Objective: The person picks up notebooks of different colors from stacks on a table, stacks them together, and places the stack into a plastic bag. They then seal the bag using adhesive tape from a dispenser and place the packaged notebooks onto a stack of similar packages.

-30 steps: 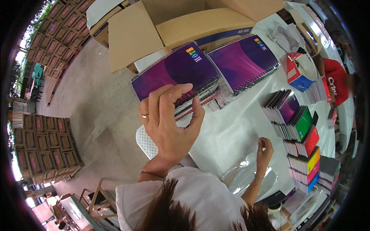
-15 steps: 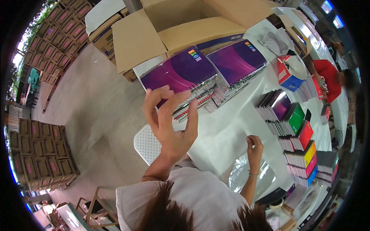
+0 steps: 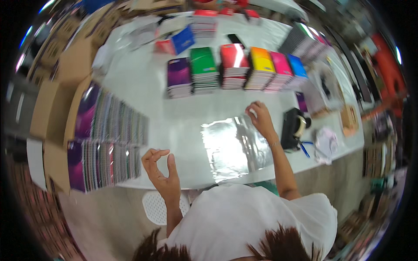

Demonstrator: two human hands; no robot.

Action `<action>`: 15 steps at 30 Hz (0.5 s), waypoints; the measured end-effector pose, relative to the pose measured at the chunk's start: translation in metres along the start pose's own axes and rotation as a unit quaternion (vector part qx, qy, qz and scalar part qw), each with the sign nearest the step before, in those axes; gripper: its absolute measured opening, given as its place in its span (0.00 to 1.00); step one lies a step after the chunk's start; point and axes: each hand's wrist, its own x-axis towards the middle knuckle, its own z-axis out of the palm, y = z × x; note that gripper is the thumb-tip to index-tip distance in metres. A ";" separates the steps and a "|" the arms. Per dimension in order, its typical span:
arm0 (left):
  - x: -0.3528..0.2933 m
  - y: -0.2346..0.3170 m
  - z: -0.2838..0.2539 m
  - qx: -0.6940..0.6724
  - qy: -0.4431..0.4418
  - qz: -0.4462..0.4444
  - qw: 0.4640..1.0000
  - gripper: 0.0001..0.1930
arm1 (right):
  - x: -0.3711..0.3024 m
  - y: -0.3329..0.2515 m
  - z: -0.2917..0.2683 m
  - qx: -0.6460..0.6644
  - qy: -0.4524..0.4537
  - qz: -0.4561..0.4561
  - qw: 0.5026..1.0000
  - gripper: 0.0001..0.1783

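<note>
My left hand [image 3: 162,173] is held over the table's near edge, fingers bent and thumb apart, with nothing in it. To its left stand two tall stacks of spiral notebooks [image 3: 111,115], a purple cover on each. A clear, shiny plastic sheet [image 3: 226,150] lies flat on the white table in front of me. By the sheet's far right corner is my right hand [image 3: 260,118], its fingers curled together; whether they pinch the film is not visible. Beyond it runs a row of shorter notebook piles in purple [image 3: 179,71], green [image 3: 203,61], red [image 3: 234,56], yellow [image 3: 261,60], pink [image 3: 281,64] and blue [image 3: 297,66].
An open cardboard box [image 3: 61,104] is at the left behind the tall stacks. At the right are a black tape dispenser [image 3: 291,128], a blue pen [image 3: 304,150] and a crumpled white wad [image 3: 326,141]. A white stool [image 3: 156,208] stands below the near edge. Another person in red is across the table.
My view has swung from the box and tall stacks toward the table's middle and the coloured piles. My left hand is now lower, away from the stacks; its fingers stay apart.
</note>
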 end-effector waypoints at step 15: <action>-0.079 0.048 0.162 0.131 -0.342 0.050 0.929 0.12 | 0.083 0.315 -0.175 -0.106 0.151 0.046 0.982 0.27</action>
